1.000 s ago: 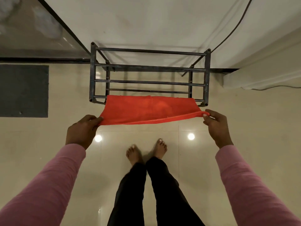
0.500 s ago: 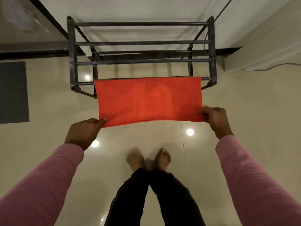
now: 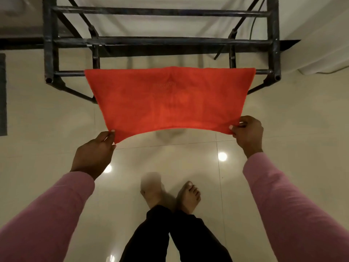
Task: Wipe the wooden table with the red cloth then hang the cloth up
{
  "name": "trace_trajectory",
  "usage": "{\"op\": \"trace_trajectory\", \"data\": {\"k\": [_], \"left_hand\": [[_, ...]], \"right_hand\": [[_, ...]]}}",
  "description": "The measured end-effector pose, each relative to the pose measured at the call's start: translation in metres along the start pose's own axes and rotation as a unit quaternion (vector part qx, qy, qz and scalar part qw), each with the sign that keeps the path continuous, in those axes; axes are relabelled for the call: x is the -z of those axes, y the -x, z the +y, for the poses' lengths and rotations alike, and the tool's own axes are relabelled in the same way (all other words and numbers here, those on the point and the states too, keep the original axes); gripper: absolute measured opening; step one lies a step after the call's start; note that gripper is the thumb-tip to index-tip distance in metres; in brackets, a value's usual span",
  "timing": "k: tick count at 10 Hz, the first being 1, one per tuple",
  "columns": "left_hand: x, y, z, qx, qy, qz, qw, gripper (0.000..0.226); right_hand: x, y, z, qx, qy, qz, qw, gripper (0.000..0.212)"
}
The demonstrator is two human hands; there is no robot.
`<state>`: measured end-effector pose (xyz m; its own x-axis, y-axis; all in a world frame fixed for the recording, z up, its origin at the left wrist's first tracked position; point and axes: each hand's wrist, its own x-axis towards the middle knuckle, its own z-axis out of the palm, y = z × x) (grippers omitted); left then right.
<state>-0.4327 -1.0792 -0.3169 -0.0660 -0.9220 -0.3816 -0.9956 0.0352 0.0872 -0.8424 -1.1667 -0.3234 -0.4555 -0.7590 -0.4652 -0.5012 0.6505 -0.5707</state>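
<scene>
Metal rack [image 3: 162, 41] on tiled floor [image 3: 47, 120]; red cloth [image 3: 170, 99] over front bar [image 3: 69, 73].

I am seeing the red cloth [image 3: 170, 99] covering the middle of the black rack's [image 3: 49, 44] near rail [image 3: 69, 73]. Farther off, crossbars [image 3: 162, 41] are barring the way, leaving gaps between them. Floor [image 3: 47, 120] is lying open left and right.

Hides mid front rail [image 3: 69, 73] behind red cloth [image 3: 170, 99]; loses rack [image 3: 162, 41] top past upper edge; blurs one bare foot [image 3: 153, 190]; crops grey mat [image 3: 2, 95] at left.
</scene>
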Motion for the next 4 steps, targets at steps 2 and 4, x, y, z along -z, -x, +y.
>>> {"op": "trace_trajectory", "data": {"k": [2, 4], "left_hand": [[-0.013, -0.019, 0.002, 0.037, 0.018, -0.018, 0.999, 0.056], [-0.010, -0.031, 0.004, 0.075, -0.006, -0.073, 0.994, 0.060]], "right_hand": [[-0.019, -0.018, -0.003, 0.024, 0.021, -0.001, 0.999, 0.023], [-0.025, -0.017, -0.015, 0.008, 0.082, 0.020, 0.996, 0.042]]}}
